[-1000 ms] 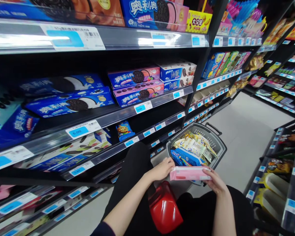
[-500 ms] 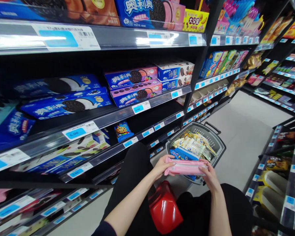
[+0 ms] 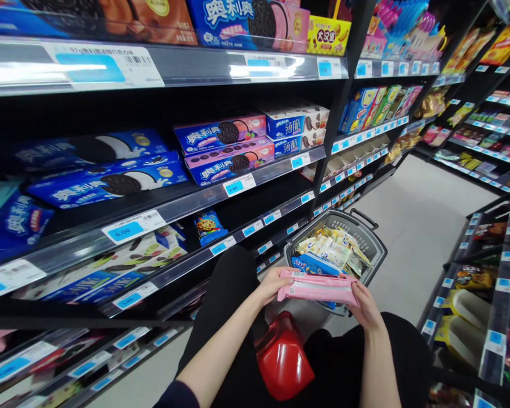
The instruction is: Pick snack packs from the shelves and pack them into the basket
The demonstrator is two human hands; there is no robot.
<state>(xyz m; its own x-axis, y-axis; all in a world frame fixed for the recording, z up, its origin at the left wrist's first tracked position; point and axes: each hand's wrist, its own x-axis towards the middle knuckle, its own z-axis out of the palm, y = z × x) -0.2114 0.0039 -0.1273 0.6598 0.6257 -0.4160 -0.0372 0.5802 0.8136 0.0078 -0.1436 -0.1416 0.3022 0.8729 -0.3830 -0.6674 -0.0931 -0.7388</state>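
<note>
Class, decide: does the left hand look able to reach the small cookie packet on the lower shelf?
Probably not directly: the left hand holds the pink packet, and the knee appears between that hand and the cookie packet.

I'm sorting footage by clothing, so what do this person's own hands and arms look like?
The left hand and right hand wear no gloves, and no watch or bracelet shows. Both forearms are bare. At the bottom edge, a dark navy sleeve shows on the left arm; no right sleeve is in view.
</note>
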